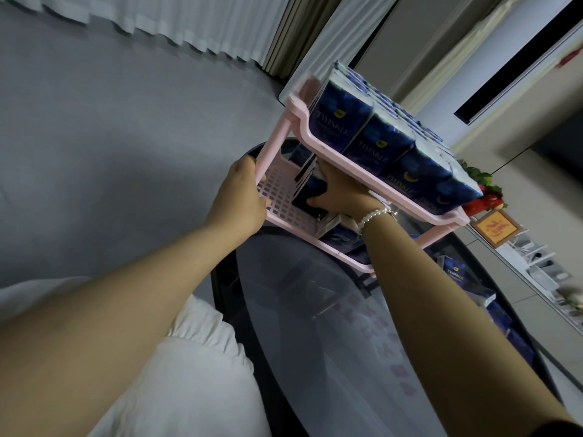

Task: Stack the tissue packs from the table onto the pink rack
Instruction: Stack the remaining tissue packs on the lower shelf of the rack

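A pink two-tier rack [353, 154] stands on a dark glass table [331, 342]. Its top shelf is packed with several dark blue tissue packs [378, 143] standing in rows. My left hand [243, 197] grips the rack's left post and the lower shelf's edge. My right hand [340, 192], with a bead bracelet at the wrist, reaches under the top shelf and holds a blue tissue pack [310, 192] upright on the lower shelf. More packs [342, 238] lie on the lower shelf near its front. A few loose packs [457, 275] remain on the table at right.
A red fruit decoration [482, 197] and a small framed orange sign [495, 230] sit behind the rack at right. White curtains and a grey floor lie to the left. My white clothing [189, 373] fills the lower left.
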Available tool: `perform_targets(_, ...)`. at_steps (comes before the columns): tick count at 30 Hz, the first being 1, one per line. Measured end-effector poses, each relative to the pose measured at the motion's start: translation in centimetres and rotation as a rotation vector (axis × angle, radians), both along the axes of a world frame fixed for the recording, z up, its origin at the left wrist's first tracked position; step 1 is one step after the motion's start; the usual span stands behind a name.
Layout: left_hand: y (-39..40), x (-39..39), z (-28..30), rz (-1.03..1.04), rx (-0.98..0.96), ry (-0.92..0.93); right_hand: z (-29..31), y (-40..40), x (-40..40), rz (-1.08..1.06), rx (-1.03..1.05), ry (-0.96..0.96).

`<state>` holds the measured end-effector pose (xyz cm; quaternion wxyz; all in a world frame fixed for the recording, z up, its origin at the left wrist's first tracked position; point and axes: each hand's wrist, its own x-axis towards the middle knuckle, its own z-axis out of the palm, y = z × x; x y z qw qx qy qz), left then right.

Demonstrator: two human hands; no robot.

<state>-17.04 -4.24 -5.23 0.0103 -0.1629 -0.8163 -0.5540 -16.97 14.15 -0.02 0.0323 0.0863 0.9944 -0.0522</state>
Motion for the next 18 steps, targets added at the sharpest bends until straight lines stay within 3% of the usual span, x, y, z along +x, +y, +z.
perform_targets(8,0.14,-0.08,-0.16,-0.010,0.010,-0.005,0.17,-0.01,0.06,0.066,0.017,0.082)
perform_targets(18,0.29,0.04,0.19,0.004,0.045,-0.017,0.39,0.54,0.94,-0.031,-0.350,0.001)
